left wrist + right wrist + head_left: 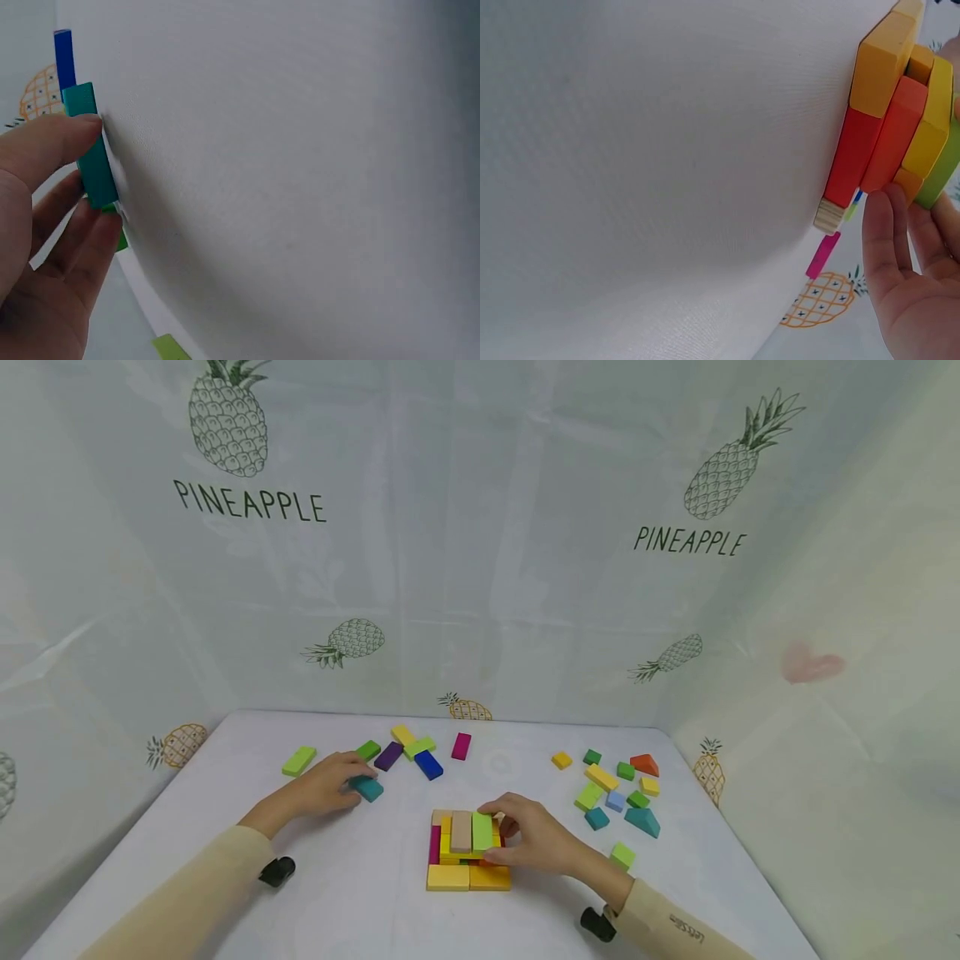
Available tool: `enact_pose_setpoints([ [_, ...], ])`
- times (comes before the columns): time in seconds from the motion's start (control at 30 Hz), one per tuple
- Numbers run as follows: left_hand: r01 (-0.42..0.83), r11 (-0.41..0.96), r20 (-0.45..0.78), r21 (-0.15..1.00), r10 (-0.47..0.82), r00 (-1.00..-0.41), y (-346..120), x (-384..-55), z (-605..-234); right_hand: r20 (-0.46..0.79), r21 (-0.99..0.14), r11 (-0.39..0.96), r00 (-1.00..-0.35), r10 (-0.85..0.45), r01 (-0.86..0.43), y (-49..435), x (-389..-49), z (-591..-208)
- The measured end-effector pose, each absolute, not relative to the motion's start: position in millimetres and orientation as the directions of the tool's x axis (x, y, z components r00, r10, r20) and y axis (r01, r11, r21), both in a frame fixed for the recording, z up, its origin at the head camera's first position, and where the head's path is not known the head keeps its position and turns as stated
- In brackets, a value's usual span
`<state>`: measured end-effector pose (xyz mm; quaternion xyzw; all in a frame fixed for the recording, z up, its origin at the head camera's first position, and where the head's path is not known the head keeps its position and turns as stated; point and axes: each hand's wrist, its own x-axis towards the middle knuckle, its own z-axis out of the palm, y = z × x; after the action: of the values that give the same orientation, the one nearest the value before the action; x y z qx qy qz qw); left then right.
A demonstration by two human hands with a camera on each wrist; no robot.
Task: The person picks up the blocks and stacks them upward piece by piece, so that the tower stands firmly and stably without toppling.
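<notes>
Saw pale grey-white, slightly glossy, creased sheeting (480,543) hung toward twelve o'clock, and found matching pale side walls (862,527) at nine and three. Spotted on the backdrop a large, upright, dark-green line-drawn pineapple (228,427) between ten and eleven, plus a large, tilted, dark-green pineapple (722,477) at two. Read dark-green capital lettering (250,502), "PINEAPPLE", beneath both. Noticed small, sideways green pineapples (356,638) at nine and three, a small orange-outlined pineapple (471,710) just below centre toward six, and a blurred pink heart shape (798,667) farther out at three. Noted a white, round-cornered tabletop (375,893) toward six. Observed soft, diffuse light throughout.
</notes>
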<state>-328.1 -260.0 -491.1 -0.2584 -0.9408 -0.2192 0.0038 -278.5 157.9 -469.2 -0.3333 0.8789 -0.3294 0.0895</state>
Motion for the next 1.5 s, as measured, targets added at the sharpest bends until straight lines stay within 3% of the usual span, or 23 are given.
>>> enact_pose_setpoints([
  [0.4, 0.508, 0.763, 0.187, 0.400, 0.474, -0.860, -251, -315, -488, 0.064, -0.639, 0.557, -0.758, -0.650, -0.531, 158, -278, -469],
  [0.67, 0.509, 0.740, 0.208, 0.440, 0.467, -0.859, -198, -295, -467, 0.063, -0.636, 0.560, -0.759, -0.648, -0.531, 158, -280, -469],
  [0.97, 0.586, 0.633, 0.222, 0.506, 0.561, -0.797, -138, -278, -448, 0.061, -0.655, 0.546, -0.757, -0.651, -0.522, 160, -279, -472],
  [1.5, 0.560, 0.616, 0.187, 0.555, 0.563, -0.805, -107, -279, -451, 0.073, -0.687, 0.531, -0.775, -0.628, -0.496, 160, -275, -473],
])
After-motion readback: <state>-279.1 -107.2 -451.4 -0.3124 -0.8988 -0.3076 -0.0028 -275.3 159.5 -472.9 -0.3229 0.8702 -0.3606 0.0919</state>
